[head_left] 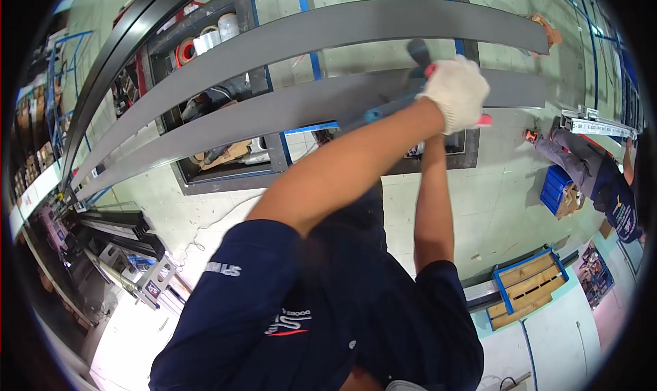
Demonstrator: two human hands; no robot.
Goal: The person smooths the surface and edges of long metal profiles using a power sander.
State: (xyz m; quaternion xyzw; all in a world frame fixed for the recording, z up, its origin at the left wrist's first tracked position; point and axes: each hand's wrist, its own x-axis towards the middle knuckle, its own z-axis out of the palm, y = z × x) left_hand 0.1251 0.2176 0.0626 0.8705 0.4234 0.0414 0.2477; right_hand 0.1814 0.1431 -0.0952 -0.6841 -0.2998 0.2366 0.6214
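Observation:
My left hand [457, 93], in a white knitted glove, reaches across to the right with its fingers closed on a dark-and-teal power tool [415, 54]. Blur hides the tool's exact kind. Its teal end [374, 114] is over the nearer grey metal bar [308, 105]. A second long grey bar [308, 38] runs alongside, farther from me. My right forearm [434, 192] rises toward the same spot. The glove and my left wrist cover my right hand, so its fingers do not show. A pink-red piece [485, 120] sticks out beside the glove.
Dark steel frames [226, 184] beneath the bars hold tape rolls [207, 42] and other tools. Black curved profiles [123, 45] stand at left. A co-worker [595, 165] is at the right, by a blue crate [554, 189]. A cable [219, 220] lies on the floor.

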